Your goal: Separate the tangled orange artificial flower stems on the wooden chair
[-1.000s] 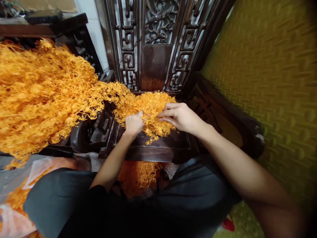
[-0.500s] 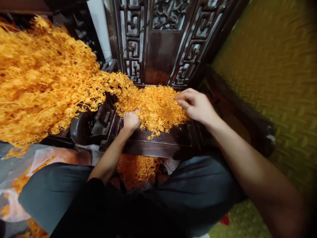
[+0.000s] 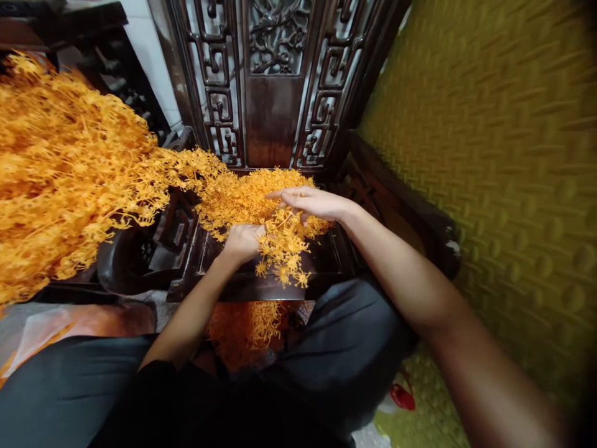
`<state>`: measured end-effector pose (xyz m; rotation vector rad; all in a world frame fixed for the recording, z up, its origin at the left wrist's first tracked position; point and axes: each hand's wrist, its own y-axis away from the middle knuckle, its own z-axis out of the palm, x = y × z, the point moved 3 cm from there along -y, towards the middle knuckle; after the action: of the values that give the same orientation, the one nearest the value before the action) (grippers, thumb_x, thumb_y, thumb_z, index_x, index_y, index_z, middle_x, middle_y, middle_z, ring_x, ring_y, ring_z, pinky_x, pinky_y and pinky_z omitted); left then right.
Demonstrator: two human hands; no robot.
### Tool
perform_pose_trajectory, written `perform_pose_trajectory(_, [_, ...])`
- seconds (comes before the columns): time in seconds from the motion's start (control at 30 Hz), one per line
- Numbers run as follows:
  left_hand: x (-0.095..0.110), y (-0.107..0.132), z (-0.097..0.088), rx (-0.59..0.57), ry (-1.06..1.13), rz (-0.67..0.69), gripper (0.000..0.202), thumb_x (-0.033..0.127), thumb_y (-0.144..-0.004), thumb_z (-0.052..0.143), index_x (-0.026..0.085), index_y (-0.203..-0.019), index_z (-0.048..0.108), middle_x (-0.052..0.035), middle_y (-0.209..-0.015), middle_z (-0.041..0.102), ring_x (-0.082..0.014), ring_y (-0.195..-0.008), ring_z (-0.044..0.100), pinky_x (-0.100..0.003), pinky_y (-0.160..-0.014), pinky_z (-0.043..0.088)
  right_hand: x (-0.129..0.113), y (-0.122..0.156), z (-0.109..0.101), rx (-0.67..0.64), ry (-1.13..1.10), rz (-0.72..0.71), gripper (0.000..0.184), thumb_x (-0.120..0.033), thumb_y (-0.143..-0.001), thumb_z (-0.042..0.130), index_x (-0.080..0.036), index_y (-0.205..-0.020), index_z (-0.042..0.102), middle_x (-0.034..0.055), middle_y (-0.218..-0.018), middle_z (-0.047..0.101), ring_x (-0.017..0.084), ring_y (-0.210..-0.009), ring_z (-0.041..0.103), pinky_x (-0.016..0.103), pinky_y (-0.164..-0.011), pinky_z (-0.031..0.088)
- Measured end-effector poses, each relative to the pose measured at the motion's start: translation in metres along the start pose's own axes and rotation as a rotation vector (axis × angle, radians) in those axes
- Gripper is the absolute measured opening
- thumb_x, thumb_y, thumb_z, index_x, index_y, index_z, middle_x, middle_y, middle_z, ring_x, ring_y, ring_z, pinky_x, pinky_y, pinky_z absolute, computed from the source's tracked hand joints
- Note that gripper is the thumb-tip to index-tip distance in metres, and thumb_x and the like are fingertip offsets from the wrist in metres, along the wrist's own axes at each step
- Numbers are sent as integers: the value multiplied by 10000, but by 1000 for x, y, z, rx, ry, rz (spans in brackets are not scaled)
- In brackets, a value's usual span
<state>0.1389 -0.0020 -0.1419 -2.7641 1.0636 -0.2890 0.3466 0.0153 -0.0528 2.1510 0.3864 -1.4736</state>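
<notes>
A small heap of thin orange strands point(image 3: 242, 196) lies on the seat of a dark carved wooden chair point(image 3: 321, 264). My left hand point(image 3: 242, 241) is closed on a bunch of these strands point(image 3: 282, 249), which hangs over the seat's front. My right hand point(image 3: 310, 202) lies just above that bunch, fingers stretched out and together, resting on the heap. A much larger pile of the same orange strands point(image 3: 65, 168) spreads over the left side and reaches the chair's armrest.
The chair's carved openwork back point(image 3: 273, 81) rises behind the heap. A yellow woven surface point(image 3: 489, 155) fills the right. More orange strands point(image 3: 242, 326) lie below the seat between my knees. Orange plastic wrap point(image 3: 69, 323) lies at lower left.
My right hand has come back from the heap's right edge to its middle, above my left hand. A bunch of strands now hangs from my left hand over the seat front.
</notes>
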Motion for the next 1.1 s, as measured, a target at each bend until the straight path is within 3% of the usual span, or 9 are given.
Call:
perform_pose_trajectory(0.1, [1,2,-2,-72,-27,30,377,408,-1046,454,172,-904,711,-105,-814,744,-220,-754,665,-327,-620,287,3,6,0,-187,-58,26,551,-689,-834,729,-198,-1082,760,47,-930,703,114,-707,622,179,-486,523])
perform_pose_trajectory(0.2, [-2,5,-4,-94,-36,-10,389,410,-1053,421,174,-941,709,-107,-839,750,-227,-771,674,-330,-621,290,2,10,5,-214,-187,24,510,-620,-755,838,-172,-963,709,28,-929,659,112,-760,636,191,-546,577])
perform_pose_trajectory(0.33, [-6,6,-5,-126,-45,-58,367,395,-1032,441,162,-1002,723,-140,-862,751,-255,-796,683,-337,-635,318,3,11,18,-146,-415,55,558,-661,-749,825,-204,-970,592,37,-969,669,128,-733,655,245,-541,614])
perform_pose_trajectory(0.53, [-4,6,-7,-156,-45,-63,394,401,-1036,405,160,-1082,713,-155,-930,769,-282,-845,701,-351,-654,334,-2,10,27,98,-431,90,603,-697,-713,828,-220,-943,541,34,-925,673,128,-640,605,212,-381,512])
perform_pose_trajectory(0.67, [-1,6,-9,-155,-41,-35,338,385,-1030,430,184,-1094,695,-119,-950,780,-266,-841,714,-342,-635,325,-5,15,32,51,-392,229,588,-744,-838,667,-199,-1050,608,97,-1053,692,157,-641,663,310,-469,596])
perform_pose_trajectory(0.73, [0,6,-8,-143,-38,-32,317,378,-1027,443,192,-1081,693,-112,-933,780,-258,-822,715,-338,-621,317,-5,18,34,50,-410,278,574,-720,-828,701,-199,-1048,602,112,-1041,697,187,-651,688,334,-480,601])
perform_pose_trajectory(0.83, [1,7,-6,-110,-37,-24,289,359,-1020,461,190,-1060,692,-111,-905,782,-254,-794,717,-337,-606,310,-5,20,35,162,-481,270,543,-628,-760,826,-210,-989,567,86,-951,703,157,-610,642,266,-427,531])
perform_pose_trajectory(0.93, [3,7,-5,-63,-33,-16,256,307,-995,490,184,-1065,704,-108,-907,790,-245,-788,722,-326,-607,322,-1,17,35,300,-426,275,520,-615,-764,829,-212,-871,520,54,-798,681,93,-502,495,189,-352,354])
perform_pose_trajectory(1.1, [-5,12,3,-38,24,-26,279,218,-913,531,148,-1033,773,-139,-880,795,-263,-778,726,-334,-631,375,11,14,-3,711,35,165,643,-682,-768,784,-223,-615,361,-76,-469,314,44,-396,247,190,-339,173])
